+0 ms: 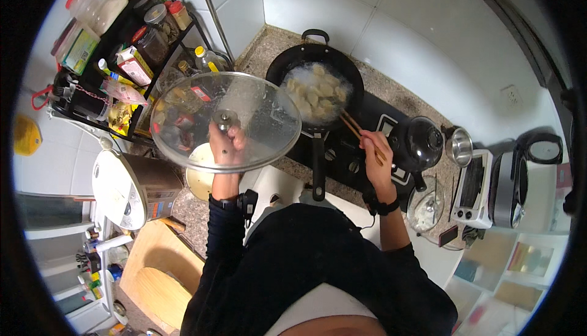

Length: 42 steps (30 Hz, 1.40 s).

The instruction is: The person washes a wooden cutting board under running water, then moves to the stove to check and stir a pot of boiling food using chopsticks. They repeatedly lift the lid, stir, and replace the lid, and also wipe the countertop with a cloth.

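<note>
My left hand [228, 145] grips the knob of a large round glass lid [270, 116], which is held up to the left of the wok. The hand shows through the clear glass, and drops cling to the lid. Held in my right hand [378, 157] is a pair of wooden chopsticks [352, 125], their tips at the near right edge of the black wok [351, 67]. Inside it, several pale dumplings [316, 90] sit crowded in whitish, steaming liquid. The wok's long handle [318, 171] points towards me.
On the black gas hob [339, 152], a dark lidded pot [417, 141] stands right of the wok. Further right are a steel bowl [460, 145], another glass lid [425, 210] and a toaster oven [472, 189]. A crowded spice rack [124, 67] and a rice cooker [119, 189] stand left.
</note>
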### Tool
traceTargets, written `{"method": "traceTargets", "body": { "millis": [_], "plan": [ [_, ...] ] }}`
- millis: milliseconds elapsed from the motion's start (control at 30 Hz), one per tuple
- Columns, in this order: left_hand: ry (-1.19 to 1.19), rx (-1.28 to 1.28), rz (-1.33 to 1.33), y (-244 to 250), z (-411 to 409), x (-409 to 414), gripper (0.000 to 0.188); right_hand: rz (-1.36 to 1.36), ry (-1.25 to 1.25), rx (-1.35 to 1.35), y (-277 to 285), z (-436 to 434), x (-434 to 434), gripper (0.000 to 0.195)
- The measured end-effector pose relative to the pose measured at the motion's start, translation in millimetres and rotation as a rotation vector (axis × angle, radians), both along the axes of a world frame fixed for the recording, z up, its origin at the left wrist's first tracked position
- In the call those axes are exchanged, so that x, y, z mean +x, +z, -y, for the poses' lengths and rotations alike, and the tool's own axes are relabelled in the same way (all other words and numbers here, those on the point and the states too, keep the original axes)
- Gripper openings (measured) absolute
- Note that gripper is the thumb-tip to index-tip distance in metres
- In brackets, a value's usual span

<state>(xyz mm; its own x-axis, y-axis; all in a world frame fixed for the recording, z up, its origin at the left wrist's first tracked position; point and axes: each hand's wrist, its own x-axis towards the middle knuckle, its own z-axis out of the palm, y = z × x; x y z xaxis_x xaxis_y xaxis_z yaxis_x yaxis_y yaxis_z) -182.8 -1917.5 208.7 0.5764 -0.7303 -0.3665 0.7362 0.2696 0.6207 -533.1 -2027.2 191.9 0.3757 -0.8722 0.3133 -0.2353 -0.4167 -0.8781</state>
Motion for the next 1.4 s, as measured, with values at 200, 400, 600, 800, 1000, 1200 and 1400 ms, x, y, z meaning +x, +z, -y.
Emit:
{"method": "traceTargets", "body": {
  "millis": [200,400,600,800,1000,1200,1400],
  "plan": [
    [-0.094,0.147,0.196,10.0,51.7,10.8,0.052,0.216,-0.159,-0.088,18.8,-31.2,-18.7,0.022],
    [-0.257,0.225,0.663,43.5,132.5,-17.8,0.036,0.198,-0.278,-0.035,9.5,-64.3,-56.5,0.022],
    [-0.455,0.386,1.760,28.4,214.2,-46.8,0.041,0.273,-0.362,0.047,-3.8,-98.8,-79.6,0.025],
    [-0.531,0.549,2.289,-4.3,239.8,-70.7,0.038,0.268,-0.412,0.040,2.6,-121.6,-91.9,0.023],
    [-0.594,0.536,2.383,-27.4,230.6,-84.9,0.037,0.272,-0.481,0.059,1.8,-132.2,-105.1,0.021],
    [-0.560,0.601,2.394,-38.4,231.9,-80.5,0.038,0.262,-0.455,0.120,-0.4,-128.0,-106.8,0.022],
    [-0.493,0.514,2.364,-43.3,232.5,-76.2,0.037,0.280,-0.390,0.153,-0.9,-111.9,-96.4,0.023]
  ]
}}
